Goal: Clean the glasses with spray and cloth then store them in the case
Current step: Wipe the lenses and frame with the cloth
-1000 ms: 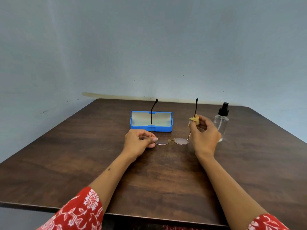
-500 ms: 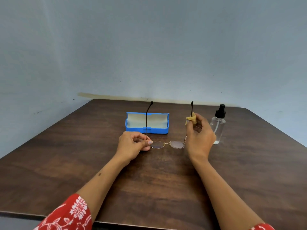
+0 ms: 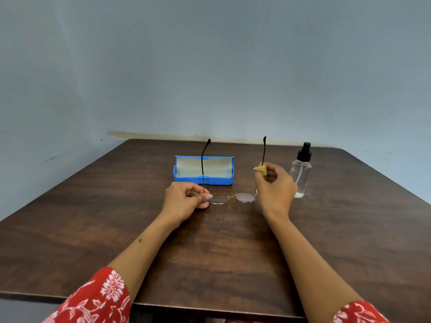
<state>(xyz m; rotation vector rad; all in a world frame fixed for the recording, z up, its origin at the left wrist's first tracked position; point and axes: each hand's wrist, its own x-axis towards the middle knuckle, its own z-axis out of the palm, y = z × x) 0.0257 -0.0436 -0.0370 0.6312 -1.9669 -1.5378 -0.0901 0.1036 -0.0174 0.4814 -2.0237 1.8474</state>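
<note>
On dark wood table [image 3: 116, 229], beneath grey wall [image 3: 210, 66]: glasses [image 3: 231, 198], case [image 3: 203, 170], apparently open.

- glasses [image 3: 231, 198] sat mid tabletop [image 3: 116, 217], lenses down, both arms pointing up
- left hand [image 3: 186, 201] at the glasses' left end, right hand [image 3: 275, 190] at their right end
- cloth [image 3: 260, 170] in right hand's fingers [image 3: 268, 170], around the right arm
- case [image 3: 203, 170] lay open behind the glasses
- spray bottle [image 3: 300, 173] stood upright right of case, just behind right hand
</note>
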